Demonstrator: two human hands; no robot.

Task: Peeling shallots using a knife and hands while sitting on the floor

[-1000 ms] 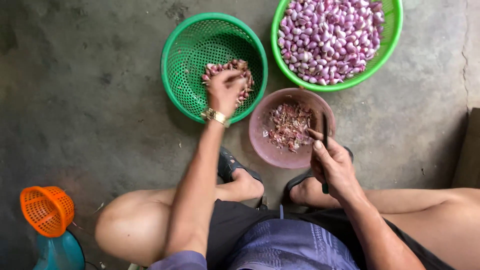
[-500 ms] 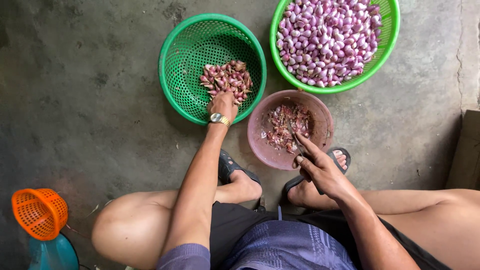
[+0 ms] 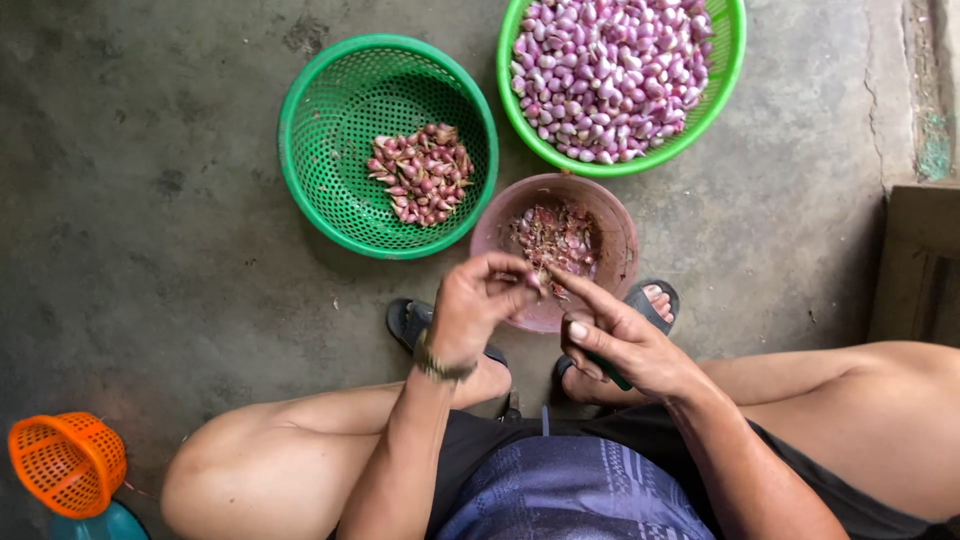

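Pinched small shallot (image 3: pixel 536 281) between left hand (image 3: pixel 478 312) fingertips, above pink bowl (image 3: pixel 610 215) at 12 o'clock; right hand (image 3: pixel 622 345) clenched around green-handled knife (image 3: pixel 606 369). Probably light, firm, papery-skinned, slippery; best gripped at ends.

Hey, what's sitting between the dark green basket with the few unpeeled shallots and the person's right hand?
In the head view, the pink bowl of peelings lies between the dark green basket and the right hand, along with the left hand.

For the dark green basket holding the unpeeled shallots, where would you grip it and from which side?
Grip the dark green basket by its rolled rim on the near-left edge, coming from above: that side lies bare, while the shallots sit toward the right and the pink bowl crowds the right rim.
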